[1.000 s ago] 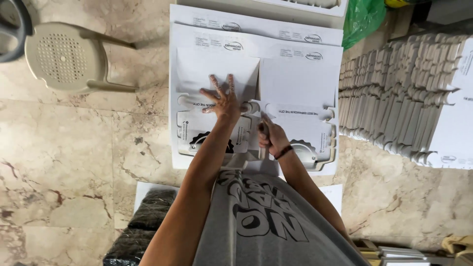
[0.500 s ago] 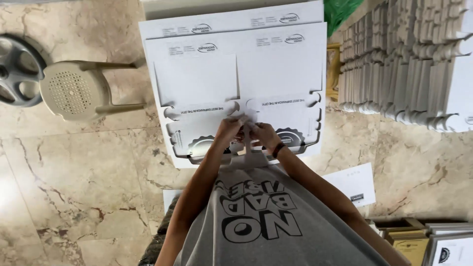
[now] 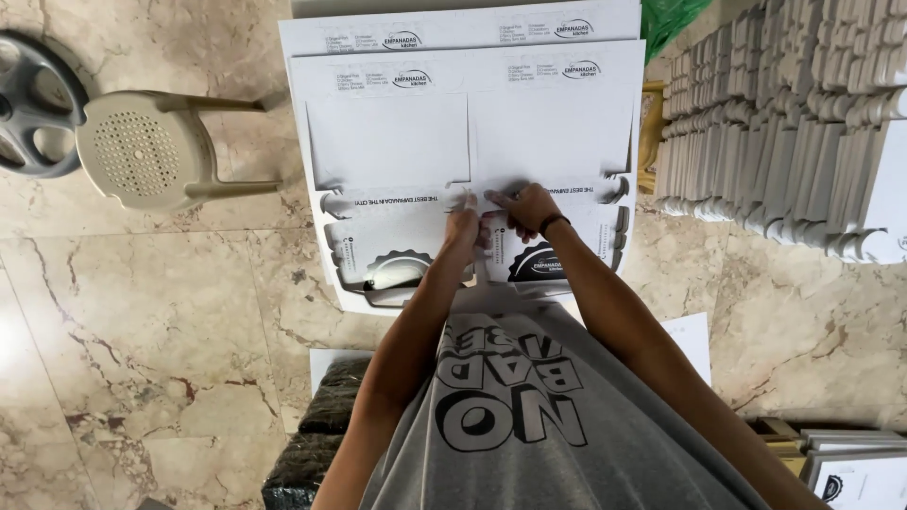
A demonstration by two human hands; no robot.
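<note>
A large white die-cut cardboard sheet (image 3: 406,142) with two box blanks side by side lies flat in front of me on a stack of similar sheets. My left hand (image 3: 463,225) and my right hand (image 3: 524,210) meet at the middle of the sheet, where the two blanks join. The fingers of both hands pinch the card along that centre seam. A dark band sits on my right wrist. My grey printed shirt (image 3: 529,406) fills the lower part of the view.
A beige plastic stool (image 3: 142,151) stands on the marble floor at the left, next to a grey wheel-shaped object (image 3: 28,113). Rows of stacked white folded cartons (image 3: 794,123) fill the right side. A dark bundle (image 3: 321,425) lies below left.
My left hand has pulled back from lying flat on the left blank to the centre seam beside my right hand. The view has shifted, so the stool is further in.
</note>
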